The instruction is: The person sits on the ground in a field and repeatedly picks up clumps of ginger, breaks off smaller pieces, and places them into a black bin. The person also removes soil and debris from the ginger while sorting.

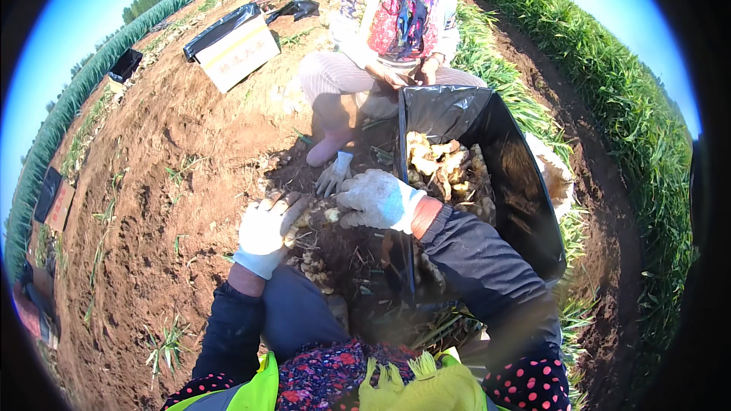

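Note:
My left hand (265,228), in a soiled white work glove, grips one end of a knobby ginger rhizome (317,215). At the rhizome's other end is my right hand (374,200), gloved in white and light blue, with its fingers against it. More ginger (311,269) lies on the soil below. Right of my right hand stands a box lined with black plastic (528,182), holding a heap of ginger roots (448,168). An empty-looking glove (336,174) lies on the ground just beyond my hands.
A person (400,28) sits opposite, behind the lined box, hands together. A cardboard box with black lining (237,48) stands at the upper left, another box (59,205) at the far left. A pale sack (551,174) is right of the lined box. Green leafy plants (622,97) border the right side.

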Demonstrator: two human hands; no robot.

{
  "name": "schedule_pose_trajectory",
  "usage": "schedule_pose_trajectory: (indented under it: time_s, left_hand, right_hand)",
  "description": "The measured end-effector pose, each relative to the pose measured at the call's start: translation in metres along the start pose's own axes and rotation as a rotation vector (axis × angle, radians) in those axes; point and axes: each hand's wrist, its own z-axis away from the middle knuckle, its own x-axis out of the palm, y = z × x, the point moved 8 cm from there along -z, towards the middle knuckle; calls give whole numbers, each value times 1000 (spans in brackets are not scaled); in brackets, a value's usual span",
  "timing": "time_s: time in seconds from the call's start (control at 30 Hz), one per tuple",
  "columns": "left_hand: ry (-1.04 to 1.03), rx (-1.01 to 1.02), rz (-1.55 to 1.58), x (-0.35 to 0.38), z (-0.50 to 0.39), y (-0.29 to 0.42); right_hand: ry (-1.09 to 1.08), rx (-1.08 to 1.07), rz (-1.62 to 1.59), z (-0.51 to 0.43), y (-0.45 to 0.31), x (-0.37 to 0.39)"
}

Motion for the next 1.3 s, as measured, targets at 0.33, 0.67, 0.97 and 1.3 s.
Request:
schedule_pose_trajectory:
  time_s: [0.33,0.67,0.97,1.3]
  left_hand:
    - [31,82,57,-13,-5,18]
    - [-7,93,26,-10,-6,18]
    - [-40,99,76,-6,-4,16]
    - [27,109,139,-13,-6,18]
  right_hand:
    - [-272,248,-316,6,15,18]
    - [-246,224,-253,4,11,21]
    - [-272,280,-333,5,14,21]
    - [-223,240,-338,3,11,18]
